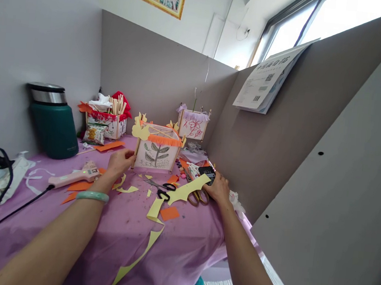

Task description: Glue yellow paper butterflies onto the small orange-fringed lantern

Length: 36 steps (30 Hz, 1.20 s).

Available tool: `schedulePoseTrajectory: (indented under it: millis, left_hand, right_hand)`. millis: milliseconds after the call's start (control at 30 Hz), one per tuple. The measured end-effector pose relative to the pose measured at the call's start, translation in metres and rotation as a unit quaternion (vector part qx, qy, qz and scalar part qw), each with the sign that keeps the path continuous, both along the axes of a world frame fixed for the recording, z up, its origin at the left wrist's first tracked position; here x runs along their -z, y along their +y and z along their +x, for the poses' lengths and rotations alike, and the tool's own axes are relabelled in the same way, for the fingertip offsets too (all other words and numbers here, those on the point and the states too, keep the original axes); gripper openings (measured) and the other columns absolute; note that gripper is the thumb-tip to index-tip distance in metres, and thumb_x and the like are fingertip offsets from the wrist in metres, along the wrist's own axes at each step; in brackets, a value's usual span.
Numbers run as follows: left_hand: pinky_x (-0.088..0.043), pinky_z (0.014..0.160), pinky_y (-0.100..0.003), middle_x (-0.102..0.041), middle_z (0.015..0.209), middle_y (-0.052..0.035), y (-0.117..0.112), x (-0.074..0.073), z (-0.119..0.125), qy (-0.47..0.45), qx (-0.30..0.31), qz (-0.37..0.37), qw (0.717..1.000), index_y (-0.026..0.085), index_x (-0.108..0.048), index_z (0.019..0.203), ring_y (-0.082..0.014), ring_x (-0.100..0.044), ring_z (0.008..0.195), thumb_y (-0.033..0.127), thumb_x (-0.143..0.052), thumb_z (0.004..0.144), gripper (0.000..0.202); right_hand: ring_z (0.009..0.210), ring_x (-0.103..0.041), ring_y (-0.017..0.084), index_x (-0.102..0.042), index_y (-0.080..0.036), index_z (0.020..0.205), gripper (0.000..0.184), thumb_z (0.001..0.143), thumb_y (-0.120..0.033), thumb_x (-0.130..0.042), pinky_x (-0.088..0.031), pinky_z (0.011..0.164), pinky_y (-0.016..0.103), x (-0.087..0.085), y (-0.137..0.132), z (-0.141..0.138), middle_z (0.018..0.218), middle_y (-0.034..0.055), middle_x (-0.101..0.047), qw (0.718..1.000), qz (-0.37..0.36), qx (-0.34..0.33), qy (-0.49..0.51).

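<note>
My left hand is at the lower left of a box-shaped paper lantern, its fingers closed at the wooden corner post. The lantern stands upright, with a leafy plant drawn on its front, orange fringe along the top and yellow paper cut-outs at its corners. On the right, my right hand grips the edge of a dark phone with a lit screen; some of its fingers are hidden. Between my hands lie black-handled scissors, a yellow paper scrap and a second pair of scissors.
A pink glue gun with a black cord lies left, near a green bottle. Behind stand a decorated box of sticks and another lantern. Orange paper and a long yellow strip lie on the purple cloth. Grey partitions enclose the table.
</note>
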<state>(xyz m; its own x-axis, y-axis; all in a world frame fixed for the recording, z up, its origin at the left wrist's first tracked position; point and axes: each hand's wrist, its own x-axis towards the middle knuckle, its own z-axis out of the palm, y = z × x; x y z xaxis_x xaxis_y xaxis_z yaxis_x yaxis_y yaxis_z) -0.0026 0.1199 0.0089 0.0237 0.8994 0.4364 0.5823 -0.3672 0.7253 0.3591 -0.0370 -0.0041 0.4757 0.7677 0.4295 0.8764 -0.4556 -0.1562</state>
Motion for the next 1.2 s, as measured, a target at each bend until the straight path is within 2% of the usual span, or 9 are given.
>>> schedulePoseTrajectory:
  millis: [300,533,700,800,867,1067,1200]
  left_hand:
    - [-0.048,0.066,-0.024,-0.071,0.090,-0.0067,-0.003,-0.002,0.000,0.003,-0.003,-0.002,1.000,0.016,-0.068,0.096,-0.0190,-0.066,0.080,0.035,-0.053,0.072,0.034]
    - [-0.049,0.069,-0.024,-0.071,0.093,-0.0062,-0.001,0.000,0.000,0.008,-0.005,0.001,1.000,0.017,-0.068,0.097,-0.0187,-0.065,0.083,0.034,-0.052,0.073,0.034]
    - [-0.048,0.067,-0.024,-0.071,0.093,-0.0068,0.001,0.002,-0.001,0.006,0.000,0.008,1.000,0.016,-0.068,0.097,-0.0193,-0.065,0.082,0.035,-0.052,0.073,0.035]
    - [-0.048,0.068,-0.024,-0.071,0.094,-0.0070,0.000,0.002,0.000,0.000,0.003,0.005,1.000,0.015,-0.068,0.098,-0.0190,-0.065,0.083,0.034,-0.052,0.073,0.035]
    - [-0.048,0.069,-0.024,-0.071,0.095,-0.0072,-0.002,0.000,0.000,0.002,0.001,0.005,1.000,0.015,-0.067,0.099,-0.0188,-0.065,0.083,0.034,-0.052,0.073,0.035]
    - [-0.048,0.072,-0.024,-0.071,0.096,-0.0060,-0.007,-0.004,0.001,0.013,0.002,0.002,1.000,0.016,-0.068,0.099,-0.0181,-0.065,0.083,0.032,-0.053,0.074,0.033]
    - [-0.047,0.073,-0.025,-0.070,0.097,-0.0065,-0.006,-0.002,0.000,0.013,0.002,0.012,1.000,0.016,-0.068,0.099,-0.0187,-0.064,0.085,0.032,-0.052,0.074,0.033]
  right_hand:
    - [0.106,-0.051,0.032,-0.042,-0.010,0.129,0.079,0.068,-0.058,-0.058,-0.039,0.084,0.035,-0.004,0.012,-0.001,0.116,0.0179,-0.054,0.999,-0.030,0.018,0.006]
    - [0.108,-0.049,0.029,-0.047,-0.016,0.128,0.060,0.076,-0.045,-0.055,-0.039,0.084,0.035,-0.004,0.007,0.002,0.120,0.0144,-0.054,0.998,-0.053,-0.019,0.009]
    - [0.115,-0.040,0.026,-0.053,-0.028,0.124,0.045,0.079,-0.030,-0.056,-0.033,0.090,0.035,-0.002,0.003,-0.009,0.130,0.0077,-0.047,0.991,-0.003,-0.111,-0.077]
    - [0.115,-0.038,0.024,-0.065,-0.029,0.106,0.027,0.083,-0.024,-0.051,-0.029,0.092,0.035,-0.003,0.005,-0.017,0.125,0.0046,-0.051,0.979,0.007,-0.167,-0.113]
    - [0.113,-0.039,0.023,-0.069,-0.027,0.096,0.025,0.086,-0.022,-0.047,-0.026,0.092,0.035,-0.006,0.005,-0.021,0.121,0.0036,-0.054,0.974,0.023,-0.189,-0.126]
    - [0.100,-0.042,0.022,-0.068,-0.026,0.099,0.027,0.089,-0.022,-0.044,-0.024,0.087,0.035,-0.019,-0.014,-0.026,0.102,0.0060,-0.062,0.977,0.108,-0.136,-0.128]
    - [0.095,-0.042,0.021,-0.068,-0.026,0.102,0.029,0.089,-0.022,-0.043,-0.025,0.083,0.034,-0.018,-0.037,-0.023,0.100,0.0058,-0.061,0.973,0.155,-0.105,-0.133]
